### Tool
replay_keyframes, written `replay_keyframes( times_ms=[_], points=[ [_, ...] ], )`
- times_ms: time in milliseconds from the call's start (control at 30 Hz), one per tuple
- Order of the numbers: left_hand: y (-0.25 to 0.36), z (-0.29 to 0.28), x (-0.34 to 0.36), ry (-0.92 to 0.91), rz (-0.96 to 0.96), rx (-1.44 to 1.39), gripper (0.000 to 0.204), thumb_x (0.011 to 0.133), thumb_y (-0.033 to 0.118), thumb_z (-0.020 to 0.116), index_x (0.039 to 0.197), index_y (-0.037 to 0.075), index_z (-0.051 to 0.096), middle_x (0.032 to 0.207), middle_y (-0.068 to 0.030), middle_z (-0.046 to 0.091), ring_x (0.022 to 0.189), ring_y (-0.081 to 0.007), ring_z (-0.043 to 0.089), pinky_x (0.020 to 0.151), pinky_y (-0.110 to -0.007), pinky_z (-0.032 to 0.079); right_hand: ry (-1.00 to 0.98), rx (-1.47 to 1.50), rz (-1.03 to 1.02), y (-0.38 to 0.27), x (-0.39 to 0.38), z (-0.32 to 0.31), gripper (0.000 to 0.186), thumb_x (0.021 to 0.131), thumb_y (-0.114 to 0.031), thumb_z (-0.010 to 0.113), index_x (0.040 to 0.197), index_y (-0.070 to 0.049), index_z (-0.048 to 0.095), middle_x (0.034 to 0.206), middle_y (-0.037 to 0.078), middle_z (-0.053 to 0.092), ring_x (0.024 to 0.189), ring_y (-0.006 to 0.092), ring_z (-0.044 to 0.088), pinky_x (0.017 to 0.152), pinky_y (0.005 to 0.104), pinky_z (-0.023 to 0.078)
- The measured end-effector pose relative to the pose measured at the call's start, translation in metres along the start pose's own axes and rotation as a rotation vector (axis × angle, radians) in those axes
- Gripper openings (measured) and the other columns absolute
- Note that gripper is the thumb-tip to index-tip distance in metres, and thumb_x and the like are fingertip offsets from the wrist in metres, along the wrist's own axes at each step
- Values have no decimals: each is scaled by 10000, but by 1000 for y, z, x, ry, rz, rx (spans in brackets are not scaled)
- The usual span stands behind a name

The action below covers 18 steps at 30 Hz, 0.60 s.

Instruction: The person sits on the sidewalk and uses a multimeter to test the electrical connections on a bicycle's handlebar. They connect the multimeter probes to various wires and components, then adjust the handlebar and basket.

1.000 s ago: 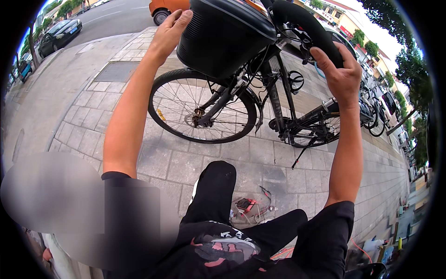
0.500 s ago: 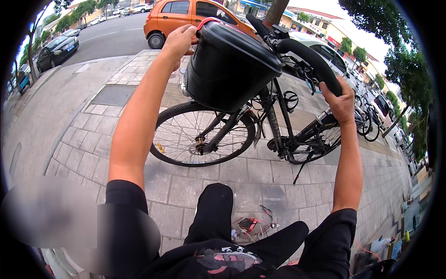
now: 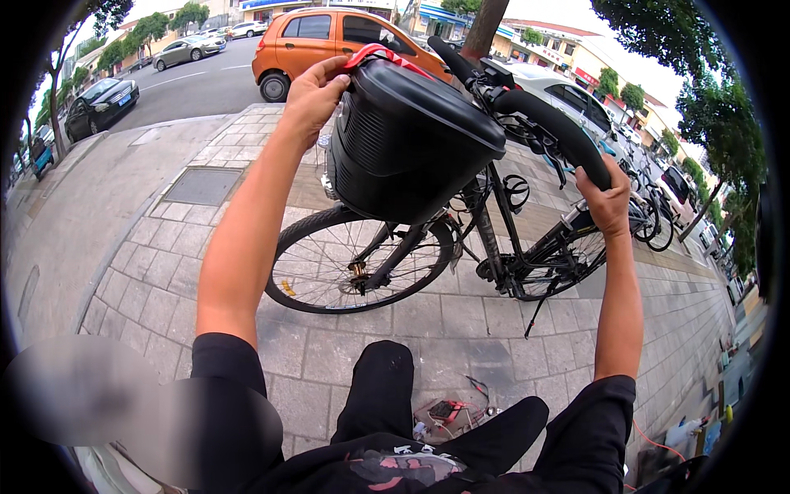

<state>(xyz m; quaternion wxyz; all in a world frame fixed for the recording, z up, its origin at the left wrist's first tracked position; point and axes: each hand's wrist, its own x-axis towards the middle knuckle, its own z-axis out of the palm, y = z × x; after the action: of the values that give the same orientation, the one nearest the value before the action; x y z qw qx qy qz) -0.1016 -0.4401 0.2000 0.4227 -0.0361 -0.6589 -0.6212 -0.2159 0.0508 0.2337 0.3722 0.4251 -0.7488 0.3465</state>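
Observation:
A black bicycle (image 3: 510,263) stands on its kickstand on the paved sidewalk in front of me. A black plastic front basket (image 3: 407,144) hangs at its handlebar. My left hand (image 3: 313,95) grips the basket's far left rim, next to a red strap. My right hand (image 3: 607,202) is closed around the black grip at the right end of the handlebar (image 3: 543,119). The front wheel (image 3: 358,263) sits below the basket. Both my arms are stretched forward.
An orange car (image 3: 346,41) is parked at the curb behind the bicycle, with a tree trunk (image 3: 485,29) beside it. More bicycles (image 3: 658,222) stand at right. Small tools and parts (image 3: 448,412) lie on the pavement near my knee. A road with cars runs at left.
The view has dropped, so basket and handlebar sit lower in frame. Both hands keep their holds on the basket rim and the handlebar grip.

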Motion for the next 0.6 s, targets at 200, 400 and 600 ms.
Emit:
replay_keyframes(
  times_ms=[200,400,600],
  points=[
    [-1,3,-9,15,41,7,404,994,122,705,1382,34,632,1117,-18,749,924,-74,664,755,-233,494,33,72,85,17,0,8,163,847,-100,759,877,-20,620,753,8,523,706,101,464,663,271,417],
    [11,-2,2,42,-19,-42,364,955,102,748,1301,11,685,1097,-38,755,936,-79,673,804,-234,524,46,54,68,26,0,8,153,849,-91,755,897,-20,628,763,-2,530,713,95,477,668,261,418],
    [27,5,-10,0,54,-24,408,976,40,696,1371,-24,618,1254,-107,719,1086,-143,677,960,-289,538,64,65,20,20,-6,4,153,848,-65,746,961,-5,660,805,-4,576,733,84,500,684,248,426]
  ],
)
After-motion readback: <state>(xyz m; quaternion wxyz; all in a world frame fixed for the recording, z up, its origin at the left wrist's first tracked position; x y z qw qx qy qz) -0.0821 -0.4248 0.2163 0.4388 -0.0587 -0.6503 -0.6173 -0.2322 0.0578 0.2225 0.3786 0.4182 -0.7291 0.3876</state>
